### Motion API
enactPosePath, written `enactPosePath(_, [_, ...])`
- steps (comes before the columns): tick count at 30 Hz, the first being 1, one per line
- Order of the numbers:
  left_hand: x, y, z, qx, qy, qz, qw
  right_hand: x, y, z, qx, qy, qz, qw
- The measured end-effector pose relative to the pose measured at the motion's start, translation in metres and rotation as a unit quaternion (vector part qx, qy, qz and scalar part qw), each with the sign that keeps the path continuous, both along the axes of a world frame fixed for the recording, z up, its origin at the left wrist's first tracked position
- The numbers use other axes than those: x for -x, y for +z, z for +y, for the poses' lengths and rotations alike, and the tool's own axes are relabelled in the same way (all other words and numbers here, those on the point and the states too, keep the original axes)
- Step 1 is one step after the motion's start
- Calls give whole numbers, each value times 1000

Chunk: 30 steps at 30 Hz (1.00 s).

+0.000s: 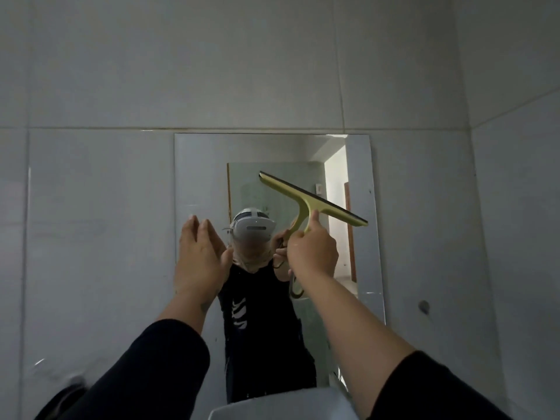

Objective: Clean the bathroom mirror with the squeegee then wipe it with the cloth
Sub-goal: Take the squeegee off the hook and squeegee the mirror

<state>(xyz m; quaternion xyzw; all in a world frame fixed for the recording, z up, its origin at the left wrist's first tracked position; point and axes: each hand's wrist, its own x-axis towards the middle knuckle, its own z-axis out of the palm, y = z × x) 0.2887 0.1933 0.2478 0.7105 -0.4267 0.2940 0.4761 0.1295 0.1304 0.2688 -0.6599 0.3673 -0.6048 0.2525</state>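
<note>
A frameless rectangular mirror point(209, 165) hangs on the grey tiled wall, showing a person in dark clothes. My right hand point(313, 250) grips the handle of a yellow squeegee point(306, 201). Its black-edged blade is tilted, high at the left and low at the right, in front of the mirror's middle right. Whether the blade touches the glass I cannot tell. My left hand point(200, 253) is raised flat before the mirror's left edge, fingers up and slightly apart, holding nothing. No cloth is in view.
Large grey wall tiles point(91, 207) surround the mirror. A white rim, perhaps a basin point(272, 407), shows at the bottom centre. A small dark spot point(423, 306) sits on the wall right of the mirror. A wall corner runs down the right side.
</note>
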Motion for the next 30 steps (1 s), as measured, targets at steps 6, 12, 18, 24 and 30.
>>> enactPosePath(6, [-12,5,25,36,19,-8,999,-46,-18,32,34,16,36,999])
enactPosePath(12, [-22,9,46,54,27,-7,998,-68,-33,67,107,37,162,980])
enactPosePath(18, [-19,-1,46,41,25,-6,999,-47,-36,57,176,-8,288,941])
enactPosePath(24, [-8,-10,33,9,13,-2,1000,5,-26,32,238,-81,421,871])
enactPosePath(30, [5,-21,20,-34,0,-42,999,37,-30,16,232,-102,435,864])
